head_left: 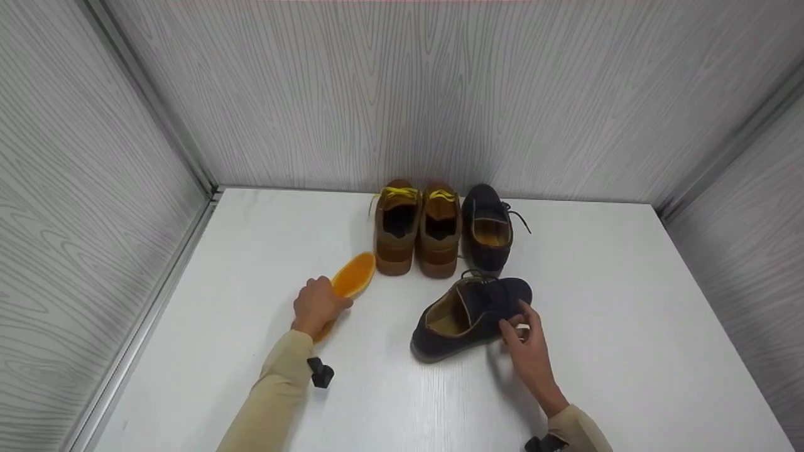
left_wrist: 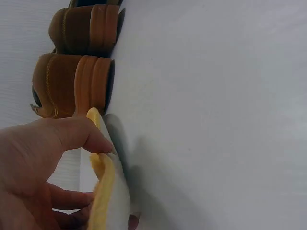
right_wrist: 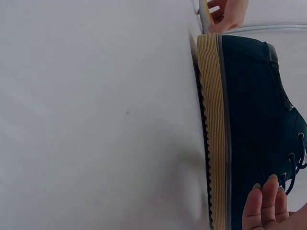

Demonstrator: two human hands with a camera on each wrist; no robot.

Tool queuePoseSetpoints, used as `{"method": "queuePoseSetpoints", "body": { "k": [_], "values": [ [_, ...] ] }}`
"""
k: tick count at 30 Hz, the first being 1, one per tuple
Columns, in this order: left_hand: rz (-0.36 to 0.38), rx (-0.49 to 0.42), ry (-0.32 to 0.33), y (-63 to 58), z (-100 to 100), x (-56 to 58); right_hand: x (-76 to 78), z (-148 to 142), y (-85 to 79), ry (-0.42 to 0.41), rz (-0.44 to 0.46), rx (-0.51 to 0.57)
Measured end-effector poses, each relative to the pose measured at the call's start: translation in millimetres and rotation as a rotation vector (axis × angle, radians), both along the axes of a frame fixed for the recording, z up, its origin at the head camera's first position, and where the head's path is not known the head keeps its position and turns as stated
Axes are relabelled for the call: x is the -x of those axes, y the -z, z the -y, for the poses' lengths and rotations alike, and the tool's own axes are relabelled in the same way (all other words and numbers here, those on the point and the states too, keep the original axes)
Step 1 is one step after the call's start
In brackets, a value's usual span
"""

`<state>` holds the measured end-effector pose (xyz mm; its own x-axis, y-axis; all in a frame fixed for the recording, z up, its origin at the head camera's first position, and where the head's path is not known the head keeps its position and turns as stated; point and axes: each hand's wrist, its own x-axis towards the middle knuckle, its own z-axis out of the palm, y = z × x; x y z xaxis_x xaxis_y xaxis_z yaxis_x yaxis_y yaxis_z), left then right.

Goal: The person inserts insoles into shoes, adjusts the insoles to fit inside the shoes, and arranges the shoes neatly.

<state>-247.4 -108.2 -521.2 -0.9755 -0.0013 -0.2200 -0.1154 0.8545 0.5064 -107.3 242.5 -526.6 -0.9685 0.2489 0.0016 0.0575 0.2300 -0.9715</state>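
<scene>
My left hand pinches an insole with a fuzzy orange-yellow top. In the left wrist view the insole is tipped on its side and shows its pale underside, with the thumb against it. A dark navy lace-up shoe rests on the table, toe pointing right and slightly away. Beside its toe is my right hand, fingers loosely bent. From the right wrist, its fingertips appear close to the shoe's laces; whether they touch I cannot tell.
Behind stand two brown shoes with yellow laces, side by side, heels toward me. Right of them is the other navy shoe, a lace trailing from it. The white table is bounded by grey wood-grain panels at the back and sides.
</scene>
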Motion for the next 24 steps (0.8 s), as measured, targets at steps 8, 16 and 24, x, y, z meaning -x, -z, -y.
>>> {"method": "queuePoseSetpoints", "body": {
  "k": [8,16,24],
  "values": [
    [-0.030,-0.215,0.041,-22.6,22,-35.7,13.8,-21,23.4,0.056,-0.104,-0.101],
    [-0.076,-0.206,0.311,-74.1,-10,-79.5,27.8,-36,33.1,0.060,-0.158,-0.256],
    [-0.167,0.108,0.497,-96.6,-52,-90.1,35.4,-36,36.5,0.033,-0.226,-0.280]
  ]
}}
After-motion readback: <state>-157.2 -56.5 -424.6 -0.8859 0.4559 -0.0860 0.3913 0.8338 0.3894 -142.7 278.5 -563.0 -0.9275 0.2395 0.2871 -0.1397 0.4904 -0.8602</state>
